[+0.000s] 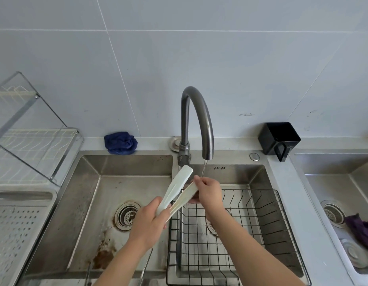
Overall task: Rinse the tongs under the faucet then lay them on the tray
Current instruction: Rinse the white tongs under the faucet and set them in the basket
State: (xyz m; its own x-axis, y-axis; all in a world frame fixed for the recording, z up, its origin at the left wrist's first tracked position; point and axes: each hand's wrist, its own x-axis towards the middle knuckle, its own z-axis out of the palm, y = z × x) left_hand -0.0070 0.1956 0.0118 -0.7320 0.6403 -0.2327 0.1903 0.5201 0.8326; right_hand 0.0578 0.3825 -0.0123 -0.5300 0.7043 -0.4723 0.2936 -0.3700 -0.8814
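There are 2 hands, left (147, 220) and right (208, 189), 1 pair of white tongs (176, 187), 1 gooseneck faucet (196, 112), 3 sink basins, 2 visible drain strainers, 1 black wire basket (282, 219), 2 cloths, blue (120, 143) and purple (361, 230), 1 black container (279, 138), 1 perforated tray (16, 230).

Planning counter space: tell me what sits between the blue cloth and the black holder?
In the head view, only the faucet base, between blue cloth and black holder.
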